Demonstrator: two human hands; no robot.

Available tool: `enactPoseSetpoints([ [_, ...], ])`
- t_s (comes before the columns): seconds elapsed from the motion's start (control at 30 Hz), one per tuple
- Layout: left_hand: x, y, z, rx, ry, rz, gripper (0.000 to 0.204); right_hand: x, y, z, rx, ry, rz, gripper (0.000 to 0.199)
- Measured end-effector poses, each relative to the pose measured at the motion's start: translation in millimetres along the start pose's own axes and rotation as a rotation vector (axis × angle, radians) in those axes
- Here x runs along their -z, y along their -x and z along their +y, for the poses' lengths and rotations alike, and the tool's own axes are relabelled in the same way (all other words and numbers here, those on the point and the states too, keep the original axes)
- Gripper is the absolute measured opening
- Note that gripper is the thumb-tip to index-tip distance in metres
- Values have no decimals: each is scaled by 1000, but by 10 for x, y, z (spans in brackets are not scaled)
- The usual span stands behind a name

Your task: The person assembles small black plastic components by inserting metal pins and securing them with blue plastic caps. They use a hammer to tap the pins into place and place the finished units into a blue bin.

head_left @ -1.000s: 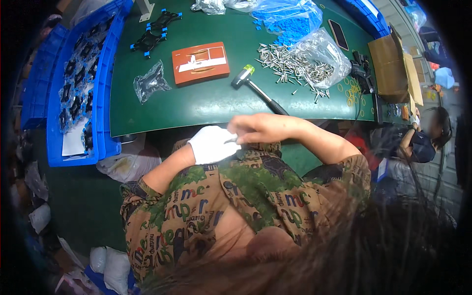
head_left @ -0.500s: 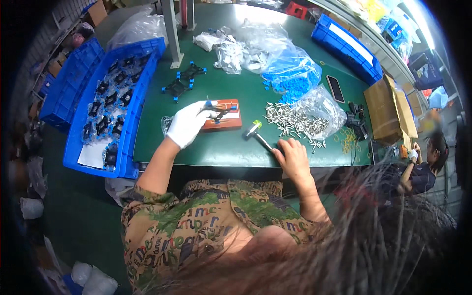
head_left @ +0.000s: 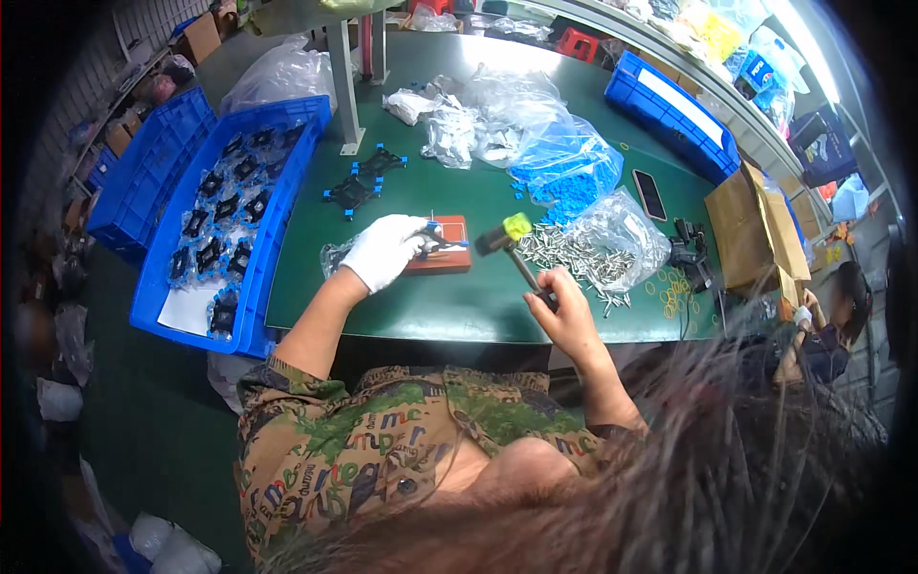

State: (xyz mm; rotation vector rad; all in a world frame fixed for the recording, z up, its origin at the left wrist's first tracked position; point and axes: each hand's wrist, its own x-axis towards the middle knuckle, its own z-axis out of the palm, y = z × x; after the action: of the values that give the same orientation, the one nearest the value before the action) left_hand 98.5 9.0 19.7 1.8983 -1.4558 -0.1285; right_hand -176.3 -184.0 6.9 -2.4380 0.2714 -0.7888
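My left hand [head_left: 384, 252], in a white glove, pinches a black X-shaped bracket [head_left: 438, 243] with blue ends, resting on a reddish-brown block [head_left: 457, 262]. My fingers partly hide the bracket. In my bare right hand [head_left: 568, 314] is the dark handle of a small mallet [head_left: 503, 234]. Its head has one black face and one yellow-green face. It is raised to the right of the block and apart from it. Two similar black brackets with blue ends [head_left: 352, 196] lie behind my left hand.
A blue crate [head_left: 251, 330] at left holds several bagged brackets. Silver metal pins [head_left: 583, 258] and blue parts [head_left: 564, 191] lie at right with clear bags. Beyond them are a phone [head_left: 649, 194], a cardboard box [head_left: 751, 225] and a blue bin [head_left: 669, 120]. A person [head_left: 822, 335] sits at far right.
My right hand has lifted the mallet, and its head now stands higher above the table. My left hand stays on the bracket at the block. The whole view has shifted slightly.
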Motion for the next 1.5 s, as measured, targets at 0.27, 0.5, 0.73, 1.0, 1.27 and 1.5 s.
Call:
enactPoseSetpoints([
  [0.27, -7, -33, -94, 88, 111, -38, 22, -69, -553, -498, -217, -478, -117, 24],
  [0.5, -6, -32, -137, 89, -144, -83, 20, -181, -472, -351, -146, -29, -311, 32],
  [0.73, -200, 21, -567, 46, 192, -25, 41, -78, -449, -324, -142, -147, -116, 31],
  [1.0, 178, -109, -421, 201, 206, -40, 54, -359, -19, -28, -332, -361, -33, 32],
  [1.27, 431, -271, -155, -34, -440, -359, 34, -309, 118, 64, -342, -321, 22, 32],
  [1.5, -2, -227, -165, -175, -378, -59, 27, -353, 124, 14, -278, -297, 40, 28],
])
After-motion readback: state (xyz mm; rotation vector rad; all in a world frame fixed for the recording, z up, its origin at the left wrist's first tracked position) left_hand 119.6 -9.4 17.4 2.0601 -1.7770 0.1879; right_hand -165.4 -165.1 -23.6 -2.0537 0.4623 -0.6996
